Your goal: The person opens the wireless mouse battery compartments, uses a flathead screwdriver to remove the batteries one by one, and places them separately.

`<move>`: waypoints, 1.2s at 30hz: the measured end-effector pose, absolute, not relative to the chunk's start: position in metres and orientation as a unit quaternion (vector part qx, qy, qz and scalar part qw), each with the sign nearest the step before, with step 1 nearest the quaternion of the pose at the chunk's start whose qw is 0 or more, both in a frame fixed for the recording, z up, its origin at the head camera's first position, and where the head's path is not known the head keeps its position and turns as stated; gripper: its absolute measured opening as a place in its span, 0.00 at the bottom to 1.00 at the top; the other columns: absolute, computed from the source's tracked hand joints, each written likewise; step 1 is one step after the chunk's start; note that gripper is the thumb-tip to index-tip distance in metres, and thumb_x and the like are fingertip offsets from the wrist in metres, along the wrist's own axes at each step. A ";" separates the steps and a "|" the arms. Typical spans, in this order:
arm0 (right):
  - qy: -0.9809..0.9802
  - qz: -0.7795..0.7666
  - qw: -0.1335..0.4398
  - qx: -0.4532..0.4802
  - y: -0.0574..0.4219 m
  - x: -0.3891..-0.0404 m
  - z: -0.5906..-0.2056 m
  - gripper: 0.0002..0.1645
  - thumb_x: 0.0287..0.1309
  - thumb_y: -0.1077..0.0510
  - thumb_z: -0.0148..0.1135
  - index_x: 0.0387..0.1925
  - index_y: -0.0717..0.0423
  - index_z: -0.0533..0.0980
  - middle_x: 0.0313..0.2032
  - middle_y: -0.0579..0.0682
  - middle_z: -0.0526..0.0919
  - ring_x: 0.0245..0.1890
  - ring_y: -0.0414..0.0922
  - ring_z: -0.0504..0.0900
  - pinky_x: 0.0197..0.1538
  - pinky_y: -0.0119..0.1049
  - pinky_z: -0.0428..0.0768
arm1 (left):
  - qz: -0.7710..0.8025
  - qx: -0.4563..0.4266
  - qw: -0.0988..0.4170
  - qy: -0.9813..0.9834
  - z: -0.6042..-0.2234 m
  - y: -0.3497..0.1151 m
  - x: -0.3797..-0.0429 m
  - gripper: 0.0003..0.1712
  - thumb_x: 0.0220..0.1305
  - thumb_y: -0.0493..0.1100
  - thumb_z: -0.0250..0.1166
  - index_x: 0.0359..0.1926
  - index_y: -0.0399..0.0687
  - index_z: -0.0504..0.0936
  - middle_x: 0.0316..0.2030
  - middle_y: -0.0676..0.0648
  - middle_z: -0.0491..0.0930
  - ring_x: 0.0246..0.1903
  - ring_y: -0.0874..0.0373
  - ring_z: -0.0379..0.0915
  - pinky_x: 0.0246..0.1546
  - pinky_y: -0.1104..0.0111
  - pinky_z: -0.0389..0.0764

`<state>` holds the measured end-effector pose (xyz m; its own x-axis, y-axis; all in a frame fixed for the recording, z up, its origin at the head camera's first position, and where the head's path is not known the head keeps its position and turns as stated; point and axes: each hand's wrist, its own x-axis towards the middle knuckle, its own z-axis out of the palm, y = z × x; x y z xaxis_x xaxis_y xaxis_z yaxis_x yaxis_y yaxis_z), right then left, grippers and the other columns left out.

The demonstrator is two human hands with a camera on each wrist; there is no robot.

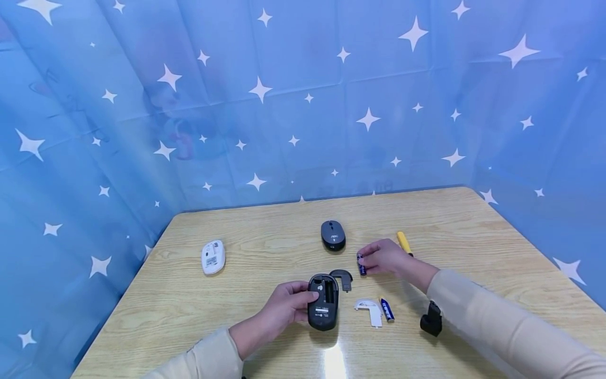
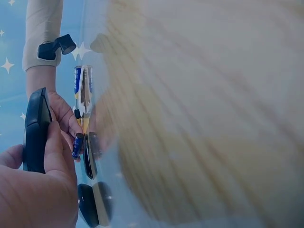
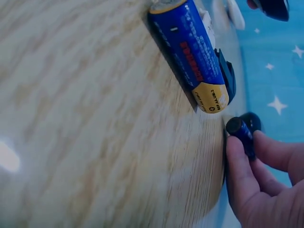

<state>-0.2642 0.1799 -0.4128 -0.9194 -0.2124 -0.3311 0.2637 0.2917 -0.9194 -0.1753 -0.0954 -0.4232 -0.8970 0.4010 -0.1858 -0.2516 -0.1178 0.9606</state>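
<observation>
My left hand [image 1: 287, 303] grips a black computer mouse [image 1: 324, 310], its underside facing up with an uncovered battery slot. Between thumb and fingers, my right hand [image 1: 384, 257] pinches a dark blue battery [image 1: 361, 265] just over the table. The right wrist view shows that battery [image 3: 241, 130] near the fingertips. A second battery [image 1: 386, 310], blue with a yellow end, lies on the table beside a white battery cover [image 1: 371, 310]. Behind the held mouse lies a black battery cover [image 1: 343, 279].
Farther back on the wooden table [image 1: 265, 237] stands another dark mouse [image 1: 333, 235]. A white mouse [image 1: 213, 257] lies at the left, underside up. A yellow-handled tool [image 1: 404, 242] lies beyond my right hand. A blue star-patterned curtain [image 1: 303, 105] hangs behind the table.
</observation>
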 end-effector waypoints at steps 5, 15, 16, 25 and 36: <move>0.807 -0.561 0.182 0.024 0.176 -0.263 -0.412 0.18 0.59 0.70 0.63 0.51 0.72 0.75 0.40 0.59 0.81 0.36 0.47 0.83 0.40 0.41 0.86 | 0.741 0.054 0.220 0.631 -0.422 -0.095 -0.176 0.21 0.61 0.35 0.63 0.52 0.25 0.75 0.41 0.38 0.80 0.37 0.50 0.82 0.40 0.60 0.85; 0.847 -0.510 0.149 0.032 0.171 -0.262 -0.415 0.16 0.57 0.67 0.66 0.47 0.68 0.79 0.38 0.56 0.82 0.32 0.45 0.83 0.36 0.38 0.86 | 0.733 0.049 0.221 0.642 -0.419 -0.094 -0.176 0.22 0.62 0.36 0.62 0.54 0.25 0.74 0.41 0.39 0.80 0.37 0.51 0.82 0.39 0.61 0.85; 0.850 -0.505 0.147 0.029 0.171 -0.262 -0.416 0.15 0.57 0.67 0.66 0.47 0.68 0.79 0.38 0.56 0.82 0.32 0.45 0.83 0.36 0.38 0.86 | 0.730 0.050 0.221 0.644 -0.419 -0.094 -0.176 0.22 0.62 0.36 0.62 0.53 0.25 0.74 0.41 0.39 0.81 0.36 0.51 0.82 0.38 0.61 0.86; 0.868 -0.479 0.131 0.016 0.168 -0.258 -0.415 0.16 0.57 0.66 0.66 0.47 0.69 0.79 0.36 0.54 0.83 0.31 0.44 0.83 0.35 0.36 0.85 | 0.697 0.033 0.222 0.681 -0.421 -0.095 -0.178 0.19 0.62 0.37 0.64 0.52 0.29 0.76 0.36 0.43 0.83 0.30 0.54 0.81 0.33 0.62 0.86; 0.878 -0.463 0.120 0.010 0.166 -0.254 -0.411 0.16 0.57 0.66 0.66 0.47 0.68 0.79 0.35 0.53 0.83 0.30 0.43 0.83 0.35 0.36 0.85 | 0.673 0.018 0.228 0.704 -0.424 -0.091 -0.184 0.20 0.61 0.35 0.65 0.51 0.26 0.75 0.33 0.39 0.83 0.30 0.53 0.82 0.32 0.64 0.86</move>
